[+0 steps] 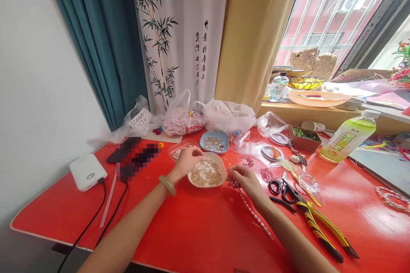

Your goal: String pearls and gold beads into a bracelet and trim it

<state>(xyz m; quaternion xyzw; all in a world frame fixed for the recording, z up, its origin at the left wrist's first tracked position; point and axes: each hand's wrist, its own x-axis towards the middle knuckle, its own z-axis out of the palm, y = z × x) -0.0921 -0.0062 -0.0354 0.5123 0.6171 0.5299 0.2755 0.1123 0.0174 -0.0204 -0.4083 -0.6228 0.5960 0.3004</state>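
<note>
My left hand (188,161), with a bangle on the wrist, hovers over the back left rim of a pale dish (194,184) of gold beads (211,175). Its fingertips are pinched together, and whatever they hold is too small to make out. Just right of the dish, my right hand (245,179) grips a beaded strand (251,210) near its end. The strand trails down across the red table towards me. Behind the dish are a blue dish (204,135) of mixed beads and a clear tray (175,153) of beads, partly hidden by my left hand.
Scissors (282,187) and yellow-black pliers (315,219) lie right of my right hand. Farther right stand a drink bottle (347,136) and a tin (304,138). Plastic bags (229,117) line the back. A white power bank (87,172) with cables lies left.
</note>
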